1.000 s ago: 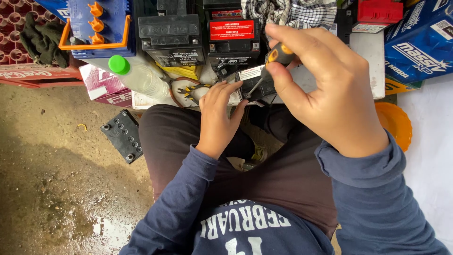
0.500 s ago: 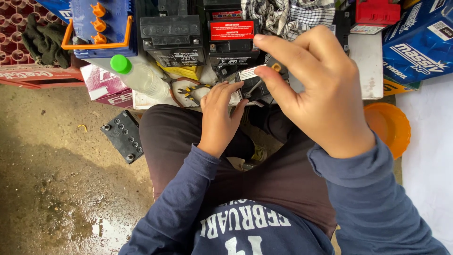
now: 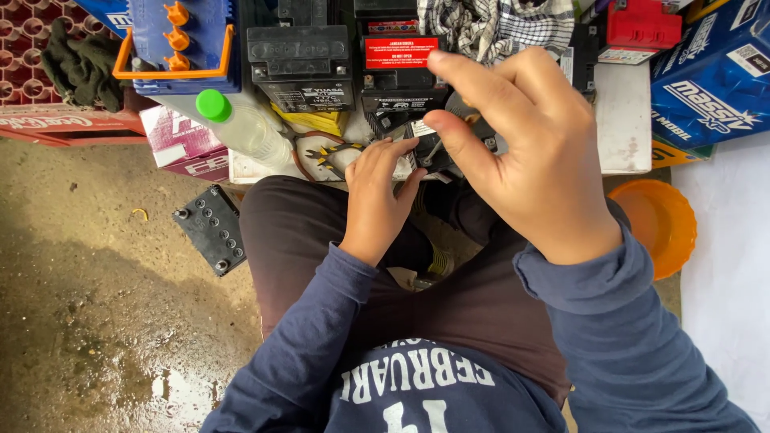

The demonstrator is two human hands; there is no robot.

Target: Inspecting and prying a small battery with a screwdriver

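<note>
Here your right hand pinches a dark tool handle between thumb and fingers, above a small black battery. Your left hand presses flat on that battery's near edge. Just left lie pliers and a green-capped bottle; another battery sits on the floor.

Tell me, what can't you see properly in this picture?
- Tool in the right hand: head view, the fingers cover nearly all of it, so its kind is unclear.
- Small black battery under the left hand: both hands hide most of its top.
- Orange bowl: the right sleeve covers its near edge.
- Checked cloth and blue box: cut off by the picture's top and right edges.
</note>
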